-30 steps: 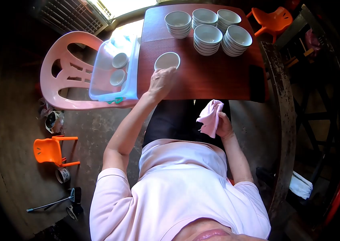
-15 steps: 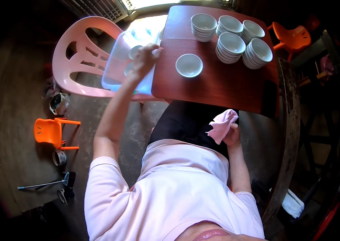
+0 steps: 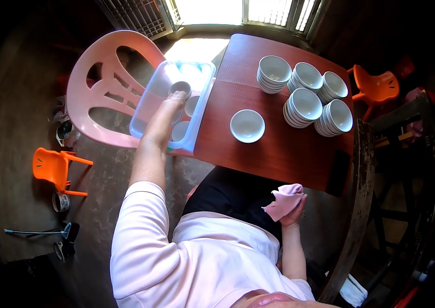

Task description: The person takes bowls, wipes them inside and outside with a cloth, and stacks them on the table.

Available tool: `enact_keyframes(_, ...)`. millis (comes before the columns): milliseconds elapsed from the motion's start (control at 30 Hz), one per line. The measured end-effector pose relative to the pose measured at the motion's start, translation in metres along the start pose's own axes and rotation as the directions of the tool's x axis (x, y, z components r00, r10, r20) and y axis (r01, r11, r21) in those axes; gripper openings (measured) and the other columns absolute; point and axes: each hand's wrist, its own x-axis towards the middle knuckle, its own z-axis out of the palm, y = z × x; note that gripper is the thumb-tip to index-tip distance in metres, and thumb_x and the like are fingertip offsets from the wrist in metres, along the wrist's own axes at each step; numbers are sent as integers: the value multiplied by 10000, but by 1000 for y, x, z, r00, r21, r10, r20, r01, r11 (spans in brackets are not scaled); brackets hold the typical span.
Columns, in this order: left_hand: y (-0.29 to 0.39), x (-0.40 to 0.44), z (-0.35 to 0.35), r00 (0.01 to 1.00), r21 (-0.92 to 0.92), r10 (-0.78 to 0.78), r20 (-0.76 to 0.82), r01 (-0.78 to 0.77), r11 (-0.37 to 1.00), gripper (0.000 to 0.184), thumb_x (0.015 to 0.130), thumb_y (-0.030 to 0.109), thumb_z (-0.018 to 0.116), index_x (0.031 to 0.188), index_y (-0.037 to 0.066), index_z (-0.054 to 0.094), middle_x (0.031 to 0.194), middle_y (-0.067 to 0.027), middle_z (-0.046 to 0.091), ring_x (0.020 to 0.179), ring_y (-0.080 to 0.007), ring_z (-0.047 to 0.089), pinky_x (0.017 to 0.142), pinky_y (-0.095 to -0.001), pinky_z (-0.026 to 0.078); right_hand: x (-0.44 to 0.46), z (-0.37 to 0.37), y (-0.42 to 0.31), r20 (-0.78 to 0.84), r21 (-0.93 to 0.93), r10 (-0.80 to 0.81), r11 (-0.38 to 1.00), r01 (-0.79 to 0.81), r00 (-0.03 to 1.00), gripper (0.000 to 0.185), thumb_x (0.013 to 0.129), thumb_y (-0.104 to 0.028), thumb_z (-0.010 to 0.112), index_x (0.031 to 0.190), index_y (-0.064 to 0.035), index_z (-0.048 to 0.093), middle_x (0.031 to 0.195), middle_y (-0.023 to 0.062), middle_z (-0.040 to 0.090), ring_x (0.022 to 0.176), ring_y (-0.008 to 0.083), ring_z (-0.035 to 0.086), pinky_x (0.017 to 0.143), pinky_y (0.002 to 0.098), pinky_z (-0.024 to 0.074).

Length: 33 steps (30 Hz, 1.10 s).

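Fronting a bright doorway [image 3: 209, 13], a reddish-brown surface [image 3: 289, 159]; upper left, left grip [image 3: 177, 98] pinches round white bowl [image 3: 180, 88] edge-on; right grip [image 3: 295, 211] clutches pink cloth [image 3: 283, 200].

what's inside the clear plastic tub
Several white bowls show inside the clear plastic tub, the left hand at one's rim. Whatever lies directly beneath the hand and forearm is covered, so the full count cannot be told.

A pale pink, short-sleeved T-shirt [image 3: 197, 267] of smooth, softly creased fabric, with a curved neckline [image 3: 248, 292] and a stitched hem [image 3: 146, 186] on the left sleeve [image 3: 143, 215], lies bunched in folds at the waist over plain black bottoms [image 3: 227, 197], while both the left hand [image 3: 177, 97] and the right hand [image 3: 294, 214] are bare.
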Motion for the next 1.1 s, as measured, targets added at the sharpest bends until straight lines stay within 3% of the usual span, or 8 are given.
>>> enact_keyframes(400,-18,-12,-12,938,-245,36,-345,-127,961,290,860,173,528,1109,73,637,1093,-213,636,1056,-357,601,905,-427,467,15,16,5,-52,14,18,1000,-17,998,575,880,-497,545,1328,-149,453,1313,89,524,1200,272,504,1031,430,396)
enact_keyframes(567,9,-109,-67,825,-809,-2,-565,-553,198,330,864,190,540,1109,-24,595,936,-117,658,901,-225,621,842,-360,475,26,58,1,3,-201,-89,976,88,996,657,883,-551,543,1363,-127,394,1300,81,516,1195,235,505,1027,421,412)
enact_keyframes(733,47,-234,-49,924,-891,-78,-374,-381,-247,366,854,161,631,1183,20,555,1025,-81,600,848,-159,604,754,-252,482,31,156,2,123,-382,-411,820,426,903,654,949,-567,383,1324,-32,399,1208,129,537,1073,233,581,919,396,491)
enact_keyframes(833,102,-321,-32,941,-865,125,-315,-231,-445,182,899,77,575,1079,55,591,1036,-54,607,911,-101,589,679,-227,487,7,212,34,493,-756,-517,143,638,700,524,1016,-414,302,1242,19,492,1262,227,513,1182,339,519,971,412,441)
enact_keyframes(900,103,-323,19,879,-904,227,-419,-381,-196,230,864,103,654,1059,27,557,910,-51,553,848,-132,573,734,-262,489,0,241,57,887,-455,-304,-463,761,346,406,838,-213,600,1204,-47,542,1276,201,516,1159,382,513,962,456,429)
enact_keyframes(967,125,-364,18,573,-513,306,-760,-818,258,185,870,58,632,1026,8,545,912,-51,552,866,-118,540,747,-280,476,-6,250,55,924,-358,-109,-590,724,368,265,893,-222,577,1069,-27,608,1093,159,596,1032,301,584,900,395,461)
enact_keyframes(1033,130,-382,17,764,-851,437,-476,-525,-8,162,888,42,613,1036,8,554,900,-20,542,862,-97,512,749,-218,415,13,228,41,896,-411,-88,-535,738,435,163,833,-197,619,916,-57,624,849,74,600,809,196,599,721,328,481)
enact_keyframes(1100,126,-379,23,724,-890,522,-451,-407,-204,170,913,77,607,1060,8,555,927,-7,547,861,-78,502,762,-201,395,22,214,24,448,-631,90,737,243,889,187,874,-244,592,824,-67,558,721,5,498,653,112,496,575,265,414)
